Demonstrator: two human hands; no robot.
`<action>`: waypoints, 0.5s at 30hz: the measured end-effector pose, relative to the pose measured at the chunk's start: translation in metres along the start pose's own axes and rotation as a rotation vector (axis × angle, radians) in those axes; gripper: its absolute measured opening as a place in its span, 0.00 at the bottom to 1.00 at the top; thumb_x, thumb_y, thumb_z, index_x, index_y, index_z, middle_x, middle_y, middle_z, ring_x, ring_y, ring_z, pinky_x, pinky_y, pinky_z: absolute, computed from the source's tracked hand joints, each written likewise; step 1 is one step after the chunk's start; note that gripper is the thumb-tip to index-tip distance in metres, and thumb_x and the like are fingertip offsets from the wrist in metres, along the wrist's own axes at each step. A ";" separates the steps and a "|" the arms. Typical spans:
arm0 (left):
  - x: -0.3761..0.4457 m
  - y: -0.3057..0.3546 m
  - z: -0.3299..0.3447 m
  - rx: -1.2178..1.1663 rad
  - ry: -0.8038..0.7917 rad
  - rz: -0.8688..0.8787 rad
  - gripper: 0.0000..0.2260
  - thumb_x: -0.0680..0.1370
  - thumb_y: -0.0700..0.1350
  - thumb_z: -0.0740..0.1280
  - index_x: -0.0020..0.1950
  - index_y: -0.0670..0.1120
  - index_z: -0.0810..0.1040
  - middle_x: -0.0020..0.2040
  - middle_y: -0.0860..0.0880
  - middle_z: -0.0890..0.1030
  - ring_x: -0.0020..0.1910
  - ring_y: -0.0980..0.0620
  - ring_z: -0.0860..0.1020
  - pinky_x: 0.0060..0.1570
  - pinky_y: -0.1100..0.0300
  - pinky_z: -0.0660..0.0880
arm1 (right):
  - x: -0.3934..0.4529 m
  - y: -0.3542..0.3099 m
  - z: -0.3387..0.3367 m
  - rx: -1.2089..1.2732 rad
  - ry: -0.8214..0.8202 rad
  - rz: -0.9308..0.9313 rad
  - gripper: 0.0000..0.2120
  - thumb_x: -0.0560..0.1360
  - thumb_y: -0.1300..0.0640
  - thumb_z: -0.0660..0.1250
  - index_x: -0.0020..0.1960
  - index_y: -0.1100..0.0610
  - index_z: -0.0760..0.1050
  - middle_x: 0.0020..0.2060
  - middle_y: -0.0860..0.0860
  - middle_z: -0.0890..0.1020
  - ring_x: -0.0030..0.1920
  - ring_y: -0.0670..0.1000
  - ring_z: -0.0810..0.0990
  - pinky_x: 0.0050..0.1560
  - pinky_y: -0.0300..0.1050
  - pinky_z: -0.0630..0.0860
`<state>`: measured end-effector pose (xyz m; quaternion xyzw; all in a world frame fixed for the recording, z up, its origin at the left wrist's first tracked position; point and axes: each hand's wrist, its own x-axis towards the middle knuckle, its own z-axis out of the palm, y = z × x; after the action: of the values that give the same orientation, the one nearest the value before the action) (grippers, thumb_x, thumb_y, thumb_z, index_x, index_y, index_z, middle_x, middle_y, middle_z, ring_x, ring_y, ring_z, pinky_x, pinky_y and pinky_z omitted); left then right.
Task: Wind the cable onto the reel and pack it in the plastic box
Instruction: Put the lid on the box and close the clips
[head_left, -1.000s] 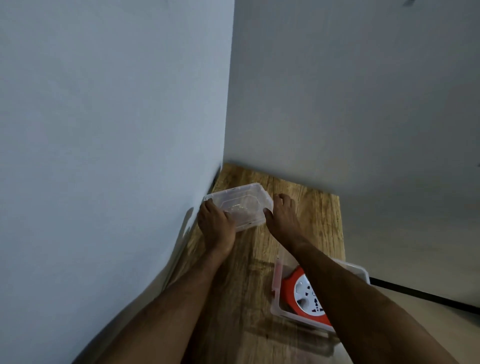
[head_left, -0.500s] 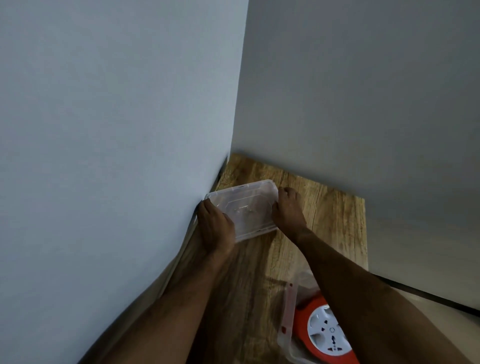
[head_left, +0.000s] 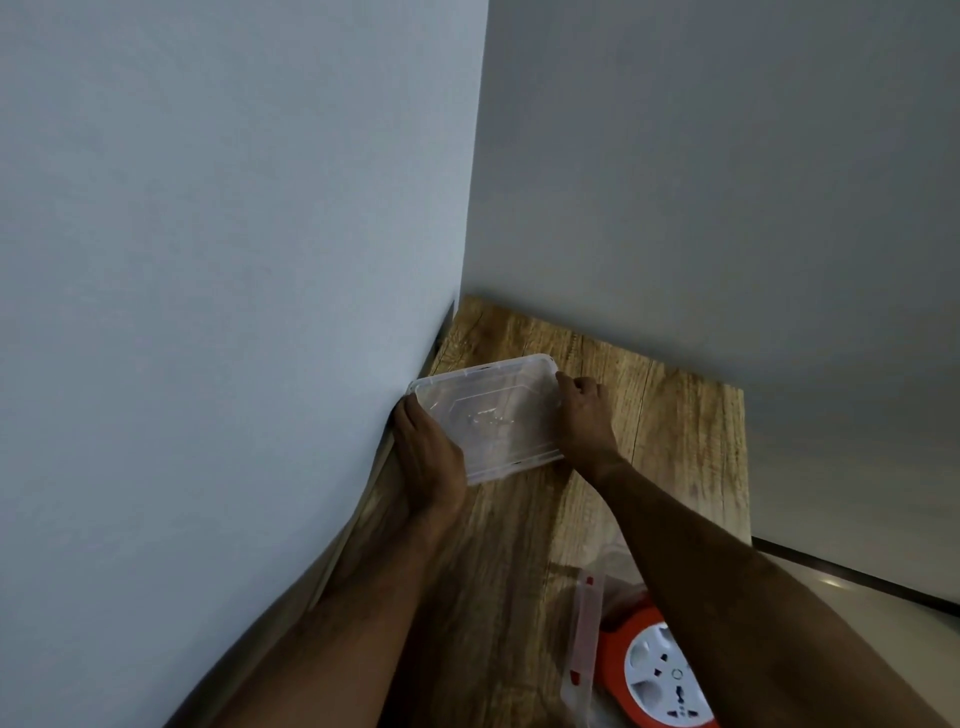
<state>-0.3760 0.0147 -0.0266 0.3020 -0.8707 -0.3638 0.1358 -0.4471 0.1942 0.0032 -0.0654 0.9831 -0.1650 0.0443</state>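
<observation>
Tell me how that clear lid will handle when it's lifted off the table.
The lid is thin, clear plastic, so it is probably light and a bit flexible. It lies flat and rectangular on the table, so it won't roll. The left hand and right hand grip opposite edges; its smooth surface may be slippery.

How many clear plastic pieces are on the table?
2. The lid lies near the wall corner, held by both hands. The box with the reel sits at the near edge, partly hidden.
</observation>
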 end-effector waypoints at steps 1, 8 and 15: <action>0.000 0.000 0.000 -0.001 -0.003 0.000 0.28 0.76 0.33 0.69 0.75 0.38 0.65 0.73 0.38 0.70 0.72 0.40 0.70 0.69 0.47 0.73 | 0.000 0.001 0.000 -0.004 0.002 0.001 0.26 0.81 0.54 0.65 0.76 0.57 0.64 0.69 0.61 0.70 0.67 0.59 0.67 0.65 0.52 0.70; 0.005 0.003 0.000 -0.015 0.012 0.012 0.27 0.76 0.32 0.68 0.75 0.38 0.66 0.73 0.39 0.70 0.71 0.41 0.70 0.69 0.48 0.73 | 0.001 0.006 -0.001 -0.013 0.002 0.010 0.25 0.81 0.54 0.64 0.76 0.57 0.63 0.66 0.61 0.71 0.64 0.59 0.68 0.63 0.54 0.73; 0.005 0.030 -0.007 -0.028 0.001 0.072 0.26 0.78 0.33 0.67 0.75 0.39 0.66 0.73 0.38 0.70 0.72 0.40 0.69 0.71 0.50 0.69 | -0.012 0.013 -0.024 0.016 0.078 0.039 0.25 0.81 0.61 0.61 0.77 0.56 0.61 0.64 0.61 0.69 0.61 0.59 0.70 0.59 0.57 0.77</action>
<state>-0.3896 0.0238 0.0002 0.2689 -0.8757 -0.3706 0.1535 -0.4397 0.2160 0.0226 -0.0393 0.9839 -0.1743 0.0096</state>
